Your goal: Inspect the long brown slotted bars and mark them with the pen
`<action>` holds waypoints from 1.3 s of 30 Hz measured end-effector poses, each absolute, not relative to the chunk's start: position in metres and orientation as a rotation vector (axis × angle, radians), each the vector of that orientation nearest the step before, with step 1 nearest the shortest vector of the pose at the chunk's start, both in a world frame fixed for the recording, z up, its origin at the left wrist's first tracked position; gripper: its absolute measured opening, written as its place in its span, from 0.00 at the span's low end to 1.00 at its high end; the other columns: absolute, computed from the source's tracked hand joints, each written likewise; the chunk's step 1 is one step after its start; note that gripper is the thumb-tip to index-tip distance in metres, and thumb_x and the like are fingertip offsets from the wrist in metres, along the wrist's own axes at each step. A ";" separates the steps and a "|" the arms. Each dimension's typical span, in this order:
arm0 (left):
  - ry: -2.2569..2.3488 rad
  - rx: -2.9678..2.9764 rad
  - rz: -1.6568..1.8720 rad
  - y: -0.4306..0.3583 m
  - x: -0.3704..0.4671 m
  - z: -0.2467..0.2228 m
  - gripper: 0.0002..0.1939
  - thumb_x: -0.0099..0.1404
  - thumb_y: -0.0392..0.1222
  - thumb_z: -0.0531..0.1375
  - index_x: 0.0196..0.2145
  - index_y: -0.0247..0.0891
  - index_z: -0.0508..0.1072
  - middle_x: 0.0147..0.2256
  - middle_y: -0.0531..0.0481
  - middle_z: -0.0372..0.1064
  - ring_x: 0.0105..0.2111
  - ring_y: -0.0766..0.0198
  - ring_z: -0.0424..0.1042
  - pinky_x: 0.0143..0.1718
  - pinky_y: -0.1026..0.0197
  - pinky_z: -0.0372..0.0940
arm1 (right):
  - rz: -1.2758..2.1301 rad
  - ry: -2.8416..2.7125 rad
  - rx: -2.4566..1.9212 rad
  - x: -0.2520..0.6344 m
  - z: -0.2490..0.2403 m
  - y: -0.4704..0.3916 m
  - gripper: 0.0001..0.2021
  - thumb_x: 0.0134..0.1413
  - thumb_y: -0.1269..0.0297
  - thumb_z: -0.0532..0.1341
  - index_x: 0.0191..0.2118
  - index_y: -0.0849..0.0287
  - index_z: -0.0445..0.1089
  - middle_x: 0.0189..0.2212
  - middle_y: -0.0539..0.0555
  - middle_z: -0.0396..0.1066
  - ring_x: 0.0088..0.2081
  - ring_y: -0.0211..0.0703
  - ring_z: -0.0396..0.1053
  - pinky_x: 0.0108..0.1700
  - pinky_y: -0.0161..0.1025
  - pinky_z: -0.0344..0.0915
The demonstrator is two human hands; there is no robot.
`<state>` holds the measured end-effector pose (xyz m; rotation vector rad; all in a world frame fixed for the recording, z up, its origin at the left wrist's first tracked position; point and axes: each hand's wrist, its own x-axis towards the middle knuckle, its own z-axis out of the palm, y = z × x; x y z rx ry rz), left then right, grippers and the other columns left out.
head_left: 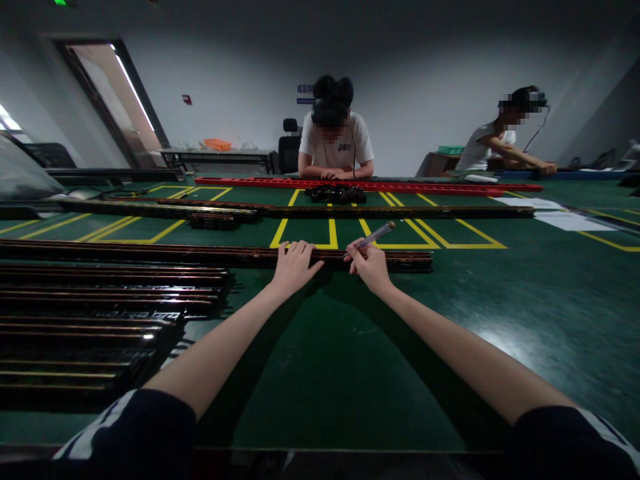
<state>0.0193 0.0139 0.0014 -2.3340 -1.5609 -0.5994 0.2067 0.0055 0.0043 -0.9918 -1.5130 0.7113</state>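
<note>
A long black rail (225,253) with copper-coloured strips lies across the green table in front of me. My left hand (294,268) is laid over it, fingers bent over the far edge and thumb along the near side. A short way to the right, my right hand (369,265) is closed round a slim screwdriver (377,235) with a clear handle. The handle slants up to the right. Its tip points down at the rail, where my fingers partly hide it.
Several similar rails (100,287) are laid side by side at the left. Another long rail (400,212), dark parts (336,194) and a red rail (250,181) lie farther back. Paper sheets (575,221) are at the right. Two people (336,143) work across the table (525,300).
</note>
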 end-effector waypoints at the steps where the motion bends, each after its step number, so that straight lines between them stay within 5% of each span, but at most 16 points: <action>1: -1.559 -2.334 -0.599 0.014 0.019 0.001 0.21 0.67 0.51 0.52 0.50 0.34 0.69 0.47 0.39 0.71 0.48 0.49 0.67 0.55 0.45 0.53 | 0.710 -1.512 -0.989 0.207 0.004 0.006 0.23 0.49 0.40 0.59 0.30 0.59 0.65 0.23 0.51 0.69 0.16 0.34 0.64 0.17 0.34 0.63; 39: -1.518 -2.266 -0.639 0.014 0.020 -0.004 0.19 0.66 0.38 0.48 0.51 0.36 0.70 0.48 0.41 0.71 0.49 0.51 0.67 0.56 0.44 0.52 | 0.718 -1.510 -0.964 0.206 0.003 0.007 0.24 0.47 0.39 0.59 0.29 0.60 0.66 0.24 0.53 0.71 0.16 0.34 0.64 0.17 0.34 0.63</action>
